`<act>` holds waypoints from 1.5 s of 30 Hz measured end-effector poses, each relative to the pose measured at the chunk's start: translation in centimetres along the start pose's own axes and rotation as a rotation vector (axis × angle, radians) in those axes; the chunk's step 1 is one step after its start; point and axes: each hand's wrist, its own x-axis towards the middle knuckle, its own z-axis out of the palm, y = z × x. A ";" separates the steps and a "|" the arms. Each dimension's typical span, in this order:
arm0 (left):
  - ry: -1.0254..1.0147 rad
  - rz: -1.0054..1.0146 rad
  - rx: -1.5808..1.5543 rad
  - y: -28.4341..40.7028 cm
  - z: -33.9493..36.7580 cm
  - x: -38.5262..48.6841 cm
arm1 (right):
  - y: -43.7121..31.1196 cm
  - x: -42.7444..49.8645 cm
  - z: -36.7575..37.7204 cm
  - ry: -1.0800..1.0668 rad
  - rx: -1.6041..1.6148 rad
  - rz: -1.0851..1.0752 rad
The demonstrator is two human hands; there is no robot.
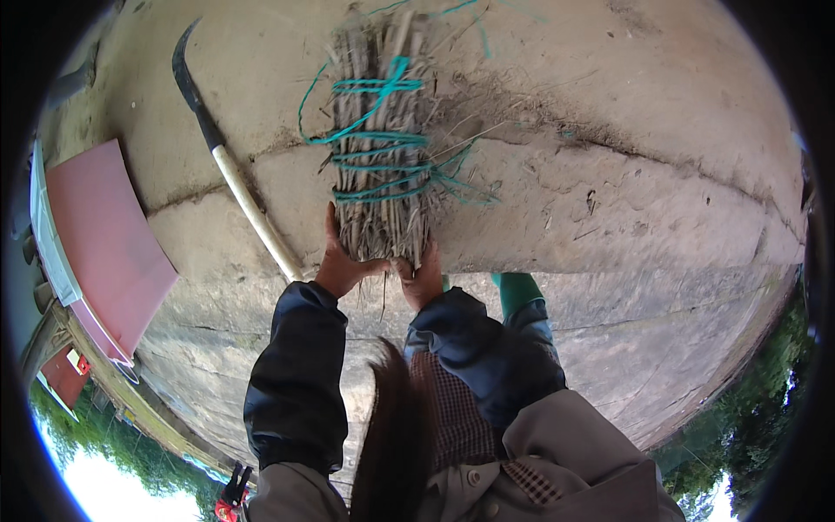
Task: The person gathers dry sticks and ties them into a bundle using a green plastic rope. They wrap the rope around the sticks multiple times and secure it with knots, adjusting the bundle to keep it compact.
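Observation:
A bundle of dry sticks (385,215) lies before me on the earthen ground, pointing away from my body. Green twine (378,137) wraps it several times, with a loose loop on its left and frayed ends on its right. Both hands grip the near end of the bundle. My left hand (342,264) holds the left side, its thumb reaching across the cut ends. On the right side, my right hand (423,274) presses with its thumb near the other. Some fingers are hidden behind the sticks. The bundle's far end is blurred.
A sickle (244,186) with a curved dark blade and pale wooden handle lies to the left. Beyond it stands a pink panel (111,241). A cracked ledge edge (587,271) runs across near my green boots (518,290). A person in red (228,502) is at the lower left.

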 end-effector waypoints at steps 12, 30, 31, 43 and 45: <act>0.036 -0.237 -0.562 2.6 4.4 -3.8 | -17.0 -1.8 -9.0 -0.054 -0.366 0.042; 0.379 0.284 -1.341 22.0 31.2 -23.6 | -43.1 -13.9 -29.6 -0.510 -1.090 -0.740; 0.461 0.374 -1.280 22.9 31.5 -23.9 | -45.0 -14.4 -29.2 -0.539 -1.073 -0.825; 0.801 0.728 -1.319 24.0 29.1 -21.8 | -49.1 -14.0 -24.7 -0.812 -1.205 -1.066; 0.936 0.693 -1.128 24.4 28.1 -21.6 | -48.2 -13.2 -24.1 -0.743 -1.149 -1.187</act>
